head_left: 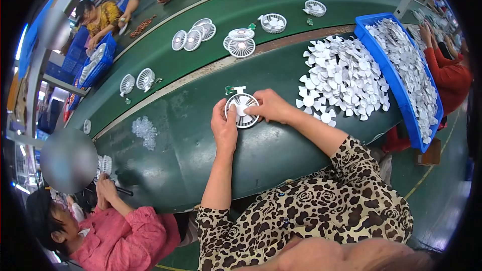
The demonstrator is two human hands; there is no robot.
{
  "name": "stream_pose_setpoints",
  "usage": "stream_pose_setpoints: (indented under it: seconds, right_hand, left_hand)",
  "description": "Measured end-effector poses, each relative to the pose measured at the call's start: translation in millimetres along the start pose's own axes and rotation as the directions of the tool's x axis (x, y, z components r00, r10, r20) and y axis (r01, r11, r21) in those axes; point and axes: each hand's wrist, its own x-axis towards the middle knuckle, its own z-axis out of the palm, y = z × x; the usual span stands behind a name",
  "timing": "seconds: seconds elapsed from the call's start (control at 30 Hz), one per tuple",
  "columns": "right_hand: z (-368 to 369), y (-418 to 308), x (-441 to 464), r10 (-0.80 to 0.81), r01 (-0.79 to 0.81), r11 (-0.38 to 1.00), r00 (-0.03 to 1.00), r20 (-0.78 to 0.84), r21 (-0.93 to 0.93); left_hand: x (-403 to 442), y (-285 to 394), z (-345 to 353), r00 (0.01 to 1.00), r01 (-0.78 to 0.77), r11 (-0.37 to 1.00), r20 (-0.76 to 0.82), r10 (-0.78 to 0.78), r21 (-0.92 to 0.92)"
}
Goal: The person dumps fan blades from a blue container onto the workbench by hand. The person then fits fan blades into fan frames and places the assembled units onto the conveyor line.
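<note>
In the head view, a round white fan housing (246, 125) lies on the green work surface in front of me, with a white fan blade (242, 101) inside its ring. My left hand (224, 126) is closed around the left side of the housing, its thumb over the rim near the blade. From the right, my right hand (271, 106) grips the opposite rim, thumb and fingertips at the blade. A small green circuit board (230, 90) sits by the housing's white stem at the top.
Loose white fan blades (341, 78) are heaped at right, beside a full blue bin (424, 138). Small clear pieces (145, 132) lie at left. Beyond, a green conveyor belt (165, 68) carries fan housings (242, 47). A co-worker in pink (130, 236) works at left; others sit across and at right.
</note>
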Motion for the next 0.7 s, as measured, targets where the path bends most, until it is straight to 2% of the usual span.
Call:
stream_pose_setpoints:
  seconds: [0.07, 0.1, 0.13, 0.2, 0.23, 0.3, 0.37, 0.4, 0.47, 0.5, 0.53, 0.57, 0.6, 0.63, 0.67, 0.7]
  right_hand:
    - [1, 6, 38, 0.016, -0.016, 0.999, 1.000, -0.014, 0.037]
    - [-9, 4, 53, 0.015, -0.013, 1.000, 0.999, -0.051, 0.028]
    - [-20, 1, 69, -0.045, 0.053, 0.996, 0.992, -0.114, 0.073]
    - [-50, -6, 100, -0.051, 0.098, 0.984, 0.955, -0.293, 0.149]
    - [-63, -15, 106, -0.008, 0.125, 0.939, 0.939, -0.344, 0.320]
    - [-70, -17, 116, 0.094, 0.139, 0.861, 0.901, -0.423, 0.489]
    - [-59, -15, 116, 0.029, 0.073, 0.956, 0.941, -0.337, 0.284]
    - [-54, -13, 122, 0.010, 0.025, 0.989, 0.972, -0.236, 0.145]
    - [-45, -15, 128, -0.108, 0.101, 0.994, 0.972, -0.208, -0.042]
    - [-52, -18, 136, -0.183, 0.117, 0.962, 0.949, -0.259, -0.248]
    - [-63, -7, 158, -0.226, 0.141, 0.958, 0.907, -0.356, -0.249]
    - [-73, -9, 166, -0.371, 0.210, 0.905, 0.815, -0.445, -0.370]
    - [-81, -20, 156, -0.371, 0.202, 0.911, 0.781, -0.502, -0.359]
    - [-78, -26, 147, -0.347, 0.237, 0.934, 0.783, -0.516, -0.268]
    - [-74, -30, 131, -0.320, 0.268, 0.947, 0.786, -0.529, -0.176]
    - [-61, -41, 96, -0.319, 0.300, 0.947, 0.834, -0.450, -0.116]
  left_hand:
    - [21, -14, -25, 0.999, -0.007, 1.000, 0.035, 0.006, 0.020]
    - [22, -12, -27, 0.999, 0.039, 0.998, 0.030, -0.038, -0.041]
    - [24, -13, -29, 0.996, 0.083, 0.991, 0.026, -0.080, -0.103]
    - [23, -18, -28, 0.995, 0.097, 0.989, 0.049, -0.092, -0.114]
    - [21, -17, -26, 0.993, 0.099, 0.988, 0.071, -0.092, -0.114]
    - [19, -12, -22, 0.991, 0.116, 0.988, 0.075, -0.109, -0.103]
    - [16, -5, -22, 0.985, 0.159, 0.981, 0.083, -0.150, -0.114]
    - [15, 7, -22, 0.982, 0.175, 0.975, 0.098, -0.162, -0.141]
    - [17, 33, -22, 0.976, 0.179, 0.974, 0.148, -0.158, -0.141]
    - [26, 41, -28, 0.983, 0.106, 0.993, 0.160, -0.096, -0.057]
    - [39, 46, -34, 0.983, 0.035, 0.999, 0.181, -0.040, 0.031]
    - [58, 49, -46, 0.983, -0.045, 0.987, 0.185, 0.016, 0.153]
    - [77, 61, -55, 0.990, -0.097, 0.919, 0.135, 0.048, 0.382]
    - [97, 72, -67, 0.992, -0.123, 0.817, 0.053, 0.113, 0.563]
    - [134, 45, -93, 0.954, -0.249, 0.742, 0.028, 0.297, 0.622]
    - [167, 43, -114, 0.987, -0.089, 0.702, -0.033, 0.158, 0.707]
